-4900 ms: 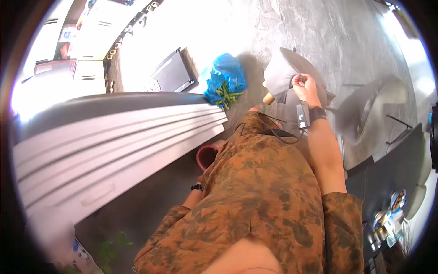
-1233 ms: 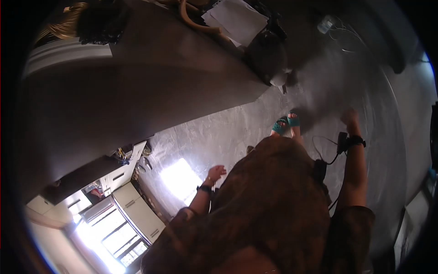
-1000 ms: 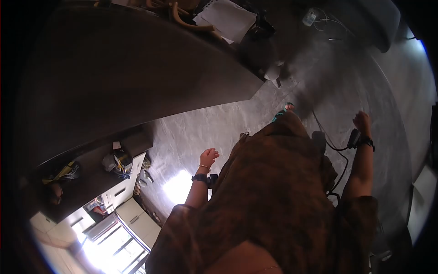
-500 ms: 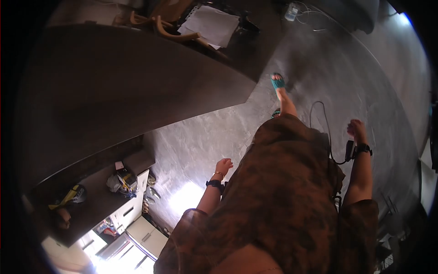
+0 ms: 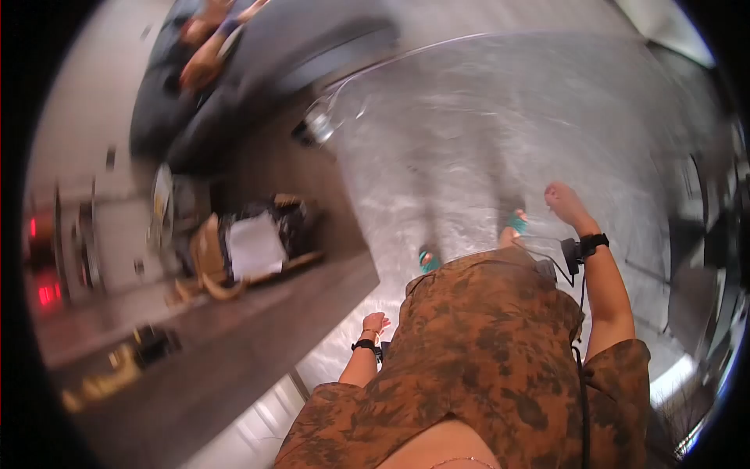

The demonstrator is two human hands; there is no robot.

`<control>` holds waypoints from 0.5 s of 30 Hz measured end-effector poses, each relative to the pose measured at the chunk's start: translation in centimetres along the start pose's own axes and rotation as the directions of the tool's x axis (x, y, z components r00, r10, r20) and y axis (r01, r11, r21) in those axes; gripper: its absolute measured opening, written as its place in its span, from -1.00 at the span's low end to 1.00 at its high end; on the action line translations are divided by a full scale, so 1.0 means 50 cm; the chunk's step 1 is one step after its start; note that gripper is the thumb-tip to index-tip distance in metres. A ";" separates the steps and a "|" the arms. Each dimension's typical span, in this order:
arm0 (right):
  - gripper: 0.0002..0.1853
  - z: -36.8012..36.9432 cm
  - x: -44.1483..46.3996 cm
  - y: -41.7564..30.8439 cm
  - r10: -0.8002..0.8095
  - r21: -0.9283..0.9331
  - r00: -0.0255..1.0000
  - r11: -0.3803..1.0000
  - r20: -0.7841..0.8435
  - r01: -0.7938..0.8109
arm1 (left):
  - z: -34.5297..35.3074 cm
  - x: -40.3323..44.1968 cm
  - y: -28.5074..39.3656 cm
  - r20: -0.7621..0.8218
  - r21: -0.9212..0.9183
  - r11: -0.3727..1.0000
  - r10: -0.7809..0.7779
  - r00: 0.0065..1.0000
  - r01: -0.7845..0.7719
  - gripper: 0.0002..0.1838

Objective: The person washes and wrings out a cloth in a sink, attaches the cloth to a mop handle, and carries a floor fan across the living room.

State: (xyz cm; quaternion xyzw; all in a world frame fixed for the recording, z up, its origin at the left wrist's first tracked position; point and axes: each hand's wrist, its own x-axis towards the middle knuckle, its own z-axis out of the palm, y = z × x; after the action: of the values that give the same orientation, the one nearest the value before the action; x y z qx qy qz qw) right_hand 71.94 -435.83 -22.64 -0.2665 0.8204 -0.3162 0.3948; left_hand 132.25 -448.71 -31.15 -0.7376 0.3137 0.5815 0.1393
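My left hand hangs low beside the brown patterned clothing, its fingers loosely bent and slightly apart, with nothing seen in them. On the other side, my right hand is held out over the grey floor. Its fingers are curled in and a little blurred, and no object shows in them. A black device with a cable is strapped at the right wrist, and the left wrist also wears a dark band. Green sandals are on the feet.
A dark wooden surface extends at the left, its corner pointing towards the legs. White papers lie on a dark bag and wooden frame. Beyond are a clear container and a dark sofa with another person's arm.
The view has swung round, bringing the sofa and the other person into sight and taking the shoes and cabinets out. The feet now stand apart. Both my hands still hang at the sides.
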 end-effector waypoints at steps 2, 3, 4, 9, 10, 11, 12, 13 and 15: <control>-0.89 -0.058 0.004 0.090 0.027 0.056 0.997 0.998 -0.076 -0.022 | 0.069 0.030 0.157 -0.088 0.094 0.995 -0.021 0.996 0.029 -0.76; -0.88 -0.085 -0.003 0.136 0.064 0.073 0.991 0.996 -0.117 -0.056 | 0.063 0.121 0.178 0.014 0.067 0.994 0.081 0.997 -0.082 -0.80; -0.88 -0.111 -0.012 0.180 0.104 0.087 0.983 0.992 -0.153 -0.091 | 0.100 0.133 0.256 -0.003 0.110 0.990 0.087 0.996 -0.086 -0.80; -0.86 -0.309 -0.130 0.267 0.216 0.136 0.900 0.975 -0.380 -0.177 | 0.423 0.072 0.596 0.203 0.429 0.828 0.302 0.932 -0.362 -0.77; -0.86 -0.348 -0.155 0.258 0.257 0.176 0.867 0.964 -0.428 -0.199 | 0.497 0.064 0.660 0.268 0.368 0.874 0.228 0.936 -0.319 -0.76; -0.86 -0.383 -0.174 0.258 0.298 0.217 0.828 0.951 -0.474 -0.218 | 0.575 0.055 0.713 0.356 0.425 0.825 0.225 0.907 -0.372 -0.73; -0.85 -0.403 -0.190 0.263 0.333 0.264 0.788 0.938 -0.518 -0.224 | 0.654 0.042 0.766 0.416 0.503 0.746 0.233 0.879 -0.436 -0.71; -0.85 -0.432 -0.218 0.257 0.352 0.299 0.748 0.930 -0.562 -0.213 | 0.723 0.004 0.811 0.474 0.570 0.653 0.236 0.848 -0.500 -0.70; -0.84 -0.446 -0.251 0.263 0.421 0.388 0.664 0.898 -0.618 -0.208 | 0.853 -0.067 0.905 0.536 0.691 0.460 0.191 0.822 -0.557 -0.67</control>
State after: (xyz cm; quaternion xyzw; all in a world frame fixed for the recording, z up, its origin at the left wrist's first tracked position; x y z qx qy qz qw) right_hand 58.10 -411.68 -15.32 0.0772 0.8865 -0.4325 0.1449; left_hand 70.69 -457.95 -32.93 -0.3640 0.6721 0.5121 0.3918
